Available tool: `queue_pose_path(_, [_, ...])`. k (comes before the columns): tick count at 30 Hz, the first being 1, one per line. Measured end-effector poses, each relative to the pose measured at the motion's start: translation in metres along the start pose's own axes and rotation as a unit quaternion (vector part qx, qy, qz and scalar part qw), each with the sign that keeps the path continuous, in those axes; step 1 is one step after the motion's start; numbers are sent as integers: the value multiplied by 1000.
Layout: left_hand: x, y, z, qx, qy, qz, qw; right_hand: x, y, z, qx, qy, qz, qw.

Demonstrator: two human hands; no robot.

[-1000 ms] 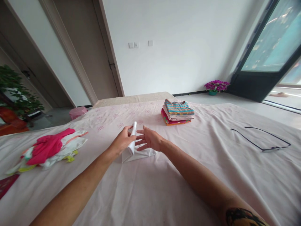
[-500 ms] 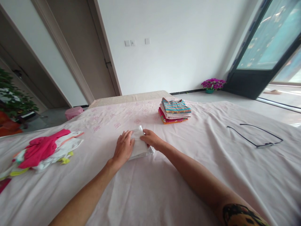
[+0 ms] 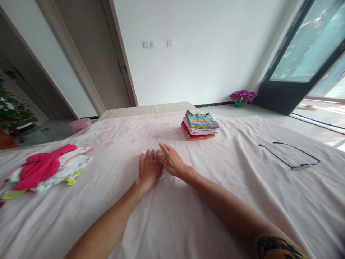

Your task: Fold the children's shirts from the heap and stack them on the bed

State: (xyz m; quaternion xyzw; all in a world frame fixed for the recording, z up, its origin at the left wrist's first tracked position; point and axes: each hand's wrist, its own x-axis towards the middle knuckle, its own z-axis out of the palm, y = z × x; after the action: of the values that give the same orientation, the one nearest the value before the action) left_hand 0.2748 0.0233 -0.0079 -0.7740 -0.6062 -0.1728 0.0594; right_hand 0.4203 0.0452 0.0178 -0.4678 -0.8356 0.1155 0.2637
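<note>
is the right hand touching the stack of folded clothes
Apart. The head view shows a strip of pale pink cloth between the right hand and the stack of folded clothes.

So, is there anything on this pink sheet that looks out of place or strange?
Perhaps the eyeglasses: they lie unfolded on the pink sheet, to the right of the folded clothes stack, an unusual thing to leave beside laundry. I see nothing spilled or damaged.

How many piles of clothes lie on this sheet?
2: loose heap at left, folded stack beyond the right hand. White cloth under the left hand is mostly hidden.
</note>
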Motion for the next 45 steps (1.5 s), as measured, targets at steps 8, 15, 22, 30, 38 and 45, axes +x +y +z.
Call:
queue_pose_path(8, [-8, -32, -8, -45, -14, 77, 996, -13, 20, 17, -85, -71, -7, 994])
queue_pose_path(15, [-36, -80, -13, -151, -3, -3, 989, -3, 45, 10, -44, -32, 63, 997])
queue_pose_path(22, [-40, -91, -13, -178, 38, -89, 979, 3, 57, -4, -22, 66, 171, 983])
queue_pose_path(30, [-42, -93, -7, -176, 93, -37, 979, 3, 43, -6, -64, 29, 190, 979])
queue_pose_path(38, [-47, -85, -6, -112, 40, 45, 992, 8, 32, -11, -61, 0, 210, 976])
queue_pose_path(45, [-49, -80, -6, -54, -7, 62, 997, 12, 20, -15, -51, -34, 224, 973])
